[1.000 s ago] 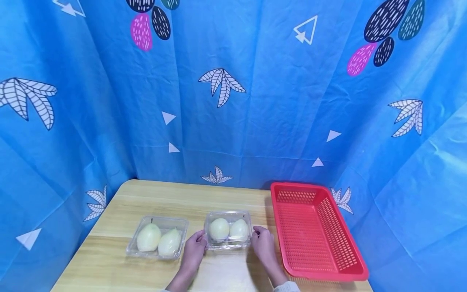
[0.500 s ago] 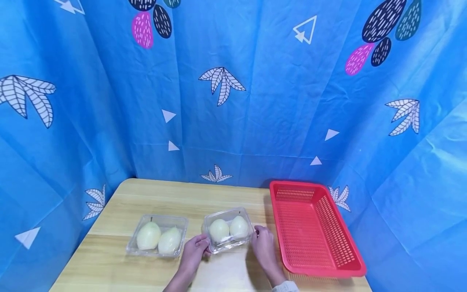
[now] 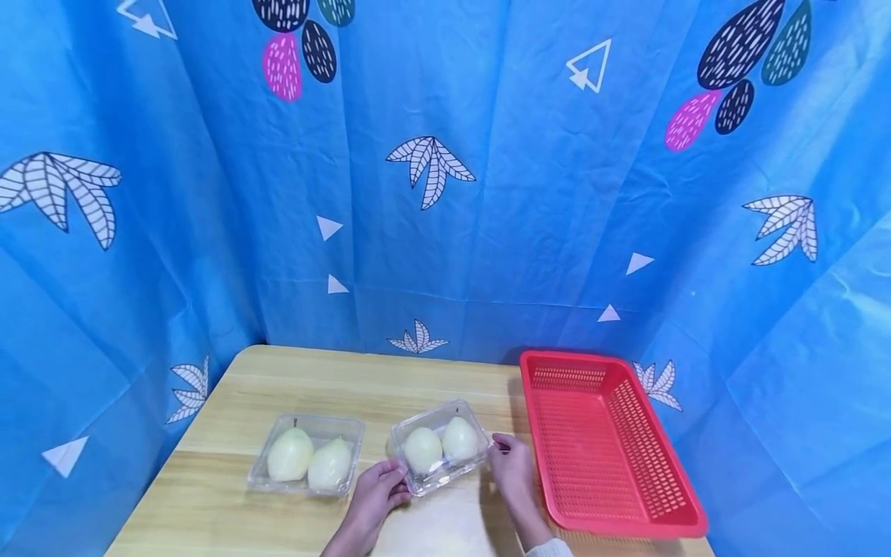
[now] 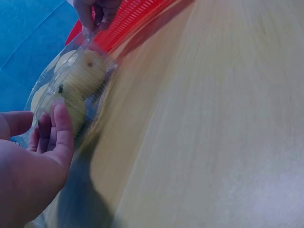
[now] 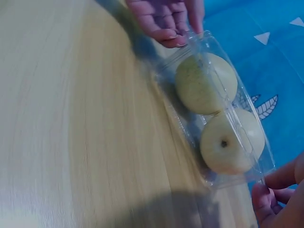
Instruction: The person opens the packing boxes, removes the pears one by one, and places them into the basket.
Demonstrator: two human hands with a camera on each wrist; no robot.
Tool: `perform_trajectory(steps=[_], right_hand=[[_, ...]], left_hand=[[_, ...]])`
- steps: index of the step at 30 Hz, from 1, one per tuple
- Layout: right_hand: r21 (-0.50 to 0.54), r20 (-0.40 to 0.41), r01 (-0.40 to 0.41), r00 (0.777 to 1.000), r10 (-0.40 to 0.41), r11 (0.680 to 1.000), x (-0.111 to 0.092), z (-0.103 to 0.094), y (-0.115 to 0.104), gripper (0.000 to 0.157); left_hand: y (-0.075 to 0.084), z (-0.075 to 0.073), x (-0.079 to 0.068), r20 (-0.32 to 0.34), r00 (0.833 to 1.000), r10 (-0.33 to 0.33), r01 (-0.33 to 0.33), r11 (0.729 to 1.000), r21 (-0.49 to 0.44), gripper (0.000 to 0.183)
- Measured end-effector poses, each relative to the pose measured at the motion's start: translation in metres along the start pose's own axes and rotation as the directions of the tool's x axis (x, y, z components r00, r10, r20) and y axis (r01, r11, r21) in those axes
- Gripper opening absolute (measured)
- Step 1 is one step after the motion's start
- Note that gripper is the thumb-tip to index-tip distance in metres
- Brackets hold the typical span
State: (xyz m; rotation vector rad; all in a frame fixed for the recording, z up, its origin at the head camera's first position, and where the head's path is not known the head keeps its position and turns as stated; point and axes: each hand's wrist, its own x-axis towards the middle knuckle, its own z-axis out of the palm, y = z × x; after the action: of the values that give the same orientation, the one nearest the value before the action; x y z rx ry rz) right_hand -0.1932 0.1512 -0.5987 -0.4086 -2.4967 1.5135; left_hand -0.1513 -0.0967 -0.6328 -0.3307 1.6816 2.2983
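Observation:
A clear plastic clamshell box (image 3: 442, 477) with two pale yellow pears (image 3: 422, 450) inside is turned at an angle in the head view, its lid closed over them. My left hand (image 3: 378, 497) holds the box's near left corner, with thumb and fingers at the edge in the left wrist view (image 4: 40, 161). On the opposite end, my right hand (image 3: 513, 466) pinches the rim between thumb and fingers, as the right wrist view shows (image 5: 280, 194). The near side is close over the wooden table (image 3: 445, 530).
To the left sits another clear plastic box (image 3: 351, 433) with two pears (image 3: 290, 454). A red perforated plastic basket (image 3: 592, 449) stands just right of my right hand. Blue patterned cloth (image 3: 445, 255) hangs behind and along the sides of the table.
The held box has swung counterclockwise, its left end coming nearer to me and its right end farther away. My left hand has moved slightly nearer and right with it; both hands keep hold.

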Motion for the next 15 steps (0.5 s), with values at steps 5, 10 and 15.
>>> perform_trajectory(steps=[5, 10, 15], right_hand=[[0.207, 0.060, -0.135, 0.990, 0.125, 0.969, 0.0009, -0.0008, -0.0017, 0.034], [0.363, 0.133, -0.222, 0.974, 0.185, 0.905, 0.0022, -0.0011, -0.0025, 0.038], [0.458, 0.193, -0.294, 0.954, 0.229, 0.839, 0.0034, -0.0007, -0.0007, 0.042]], left_hand=[[-0.0049, 0.0005, -0.0030, 0.030, 0.999, -0.011, 0.013, 0.997, -0.071, 0.038], [-0.0067, -0.0006, -0.0038, 0.051, 0.999, -0.008, 0.013, 0.996, -0.094, 0.038], [-0.0067, -0.0021, -0.0024, 0.076, 0.997, -0.029, 0.037, 0.993, -0.113, 0.032]])
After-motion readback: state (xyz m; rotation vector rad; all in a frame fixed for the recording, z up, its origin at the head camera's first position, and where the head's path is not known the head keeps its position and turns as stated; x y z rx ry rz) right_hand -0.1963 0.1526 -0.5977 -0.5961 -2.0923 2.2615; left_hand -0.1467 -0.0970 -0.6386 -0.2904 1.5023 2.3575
